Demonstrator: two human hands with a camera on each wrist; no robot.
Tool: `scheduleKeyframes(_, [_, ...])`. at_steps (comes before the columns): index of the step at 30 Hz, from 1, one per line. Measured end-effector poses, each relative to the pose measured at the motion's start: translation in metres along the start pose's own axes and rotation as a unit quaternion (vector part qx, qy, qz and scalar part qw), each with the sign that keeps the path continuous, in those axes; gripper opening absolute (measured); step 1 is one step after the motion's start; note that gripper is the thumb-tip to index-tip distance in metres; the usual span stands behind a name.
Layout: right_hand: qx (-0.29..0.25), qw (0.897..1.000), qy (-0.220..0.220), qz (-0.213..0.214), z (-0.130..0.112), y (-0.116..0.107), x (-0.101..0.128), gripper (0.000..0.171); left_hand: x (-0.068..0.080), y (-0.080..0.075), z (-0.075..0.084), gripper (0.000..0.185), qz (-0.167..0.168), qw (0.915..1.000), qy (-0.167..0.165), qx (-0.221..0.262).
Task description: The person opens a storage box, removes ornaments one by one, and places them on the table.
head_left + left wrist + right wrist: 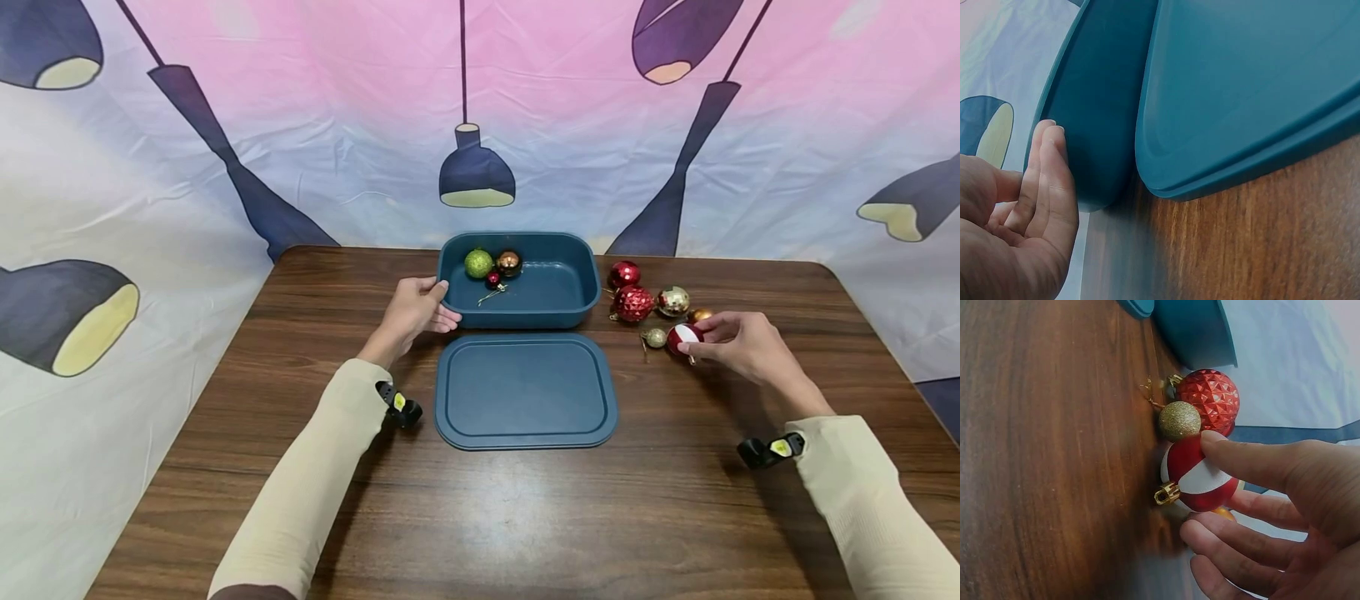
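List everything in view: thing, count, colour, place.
Box: 1, teal, table's far middle.
Lid: 1, teal, flat before the box.
Baubles in box: 3, green, copper, small red, left end.
Loose baubles: 5, two red, three gold, right of box.
Red-and-white bauble: 1, in the right hand's grip.
Table: 1, dark wood.
Backdrop: 1, pink and white with lamp prints.
Left hand: on the box's left end.
Right hand: pinches the red-and-white bauble.

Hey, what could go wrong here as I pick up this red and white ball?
1. The right hand pinches the red and white ball with fingertips only; it might slip.
2. The small gold glitter ball and faceted red ball sit right beside it and may roll if nudged.
3. The left hand merely touches the blue tub; it could slide.
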State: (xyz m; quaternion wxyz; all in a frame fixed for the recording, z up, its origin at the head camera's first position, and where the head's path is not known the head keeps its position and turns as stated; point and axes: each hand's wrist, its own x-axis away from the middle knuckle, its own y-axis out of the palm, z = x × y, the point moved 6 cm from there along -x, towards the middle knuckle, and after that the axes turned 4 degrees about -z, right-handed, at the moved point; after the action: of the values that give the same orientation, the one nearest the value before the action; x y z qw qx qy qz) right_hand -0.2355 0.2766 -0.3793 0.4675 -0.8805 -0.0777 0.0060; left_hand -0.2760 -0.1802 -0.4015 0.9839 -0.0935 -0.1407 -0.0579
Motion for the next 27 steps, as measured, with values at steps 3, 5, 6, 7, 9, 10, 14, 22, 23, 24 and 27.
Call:
scheduleKeyframes(3, [0.000,1.000,0.001,0.003,0.000,0.001,0.001,0.051,0.000,0.000,0.000,0.055,-0.001,1.0000,0.000,0.000])
scheduleKeyframes(5, [-0.001,1.000,0.000,0.003,0.000,0.001,0.001,0.052,0.001,0.000,0.000,0.055,-0.002,1.0000,0.000,-0.002])
scheduleKeyframes(6, [-0.002,1.000,0.001,0.002,0.000,0.001,0.001,0.052,0.001,0.000,0.000,0.055,-0.002,1.0000,0.000,-0.002])
scheduleKeyframes(7, [-0.003,1.000,0.001,0.001,0.000,0.001,0.001,0.053,0.001,0.000,0.000,0.055,-0.002,1.0000,0.000,-0.002])
scheduleKeyframes(9, [-0.004,1.000,0.002,-0.001,0.001,-0.001,0.001,0.053,0.002,0.000,0.001,0.055,-0.002,1.0000,0.000,-0.002])
scheduleKeyframes(10, [-0.005,1.000,0.004,-0.002,0.001,-0.001,0.001,0.053,0.002,0.000,0.001,0.055,-0.003,1.0000,0.000,-0.002])
scheduleKeyframes(14, [-0.008,1.000,0.007,-0.009,-0.001,-0.007,0.001,0.052,0.002,0.000,0.001,0.055,-0.003,1.0000,0.001,0.000])
scheduleKeyframes(22, [-0.005,1.000,0.012,0.009,-0.014,-0.021,-0.004,0.052,0.002,0.000,0.001,0.054,-0.003,1.0000,0.001,-0.001])
scheduleKeyframes(23, [-0.006,1.000,0.008,0.011,-0.018,-0.023,-0.005,0.051,0.002,0.001,0.001,0.054,-0.003,1.0000,0.001,-0.001])
scheduleKeyframes(24, [-0.009,1.000,0.003,0.015,-0.021,-0.025,-0.007,0.051,0.002,0.001,0.001,0.054,-0.003,1.0000,0.001,-0.002])
scheduleKeyframes(27, [-0.013,1.000,-0.020,0.017,-0.035,-0.028,-0.012,0.049,0.002,0.001,0.001,0.054,-0.003,1.0000,0.003,-0.003])
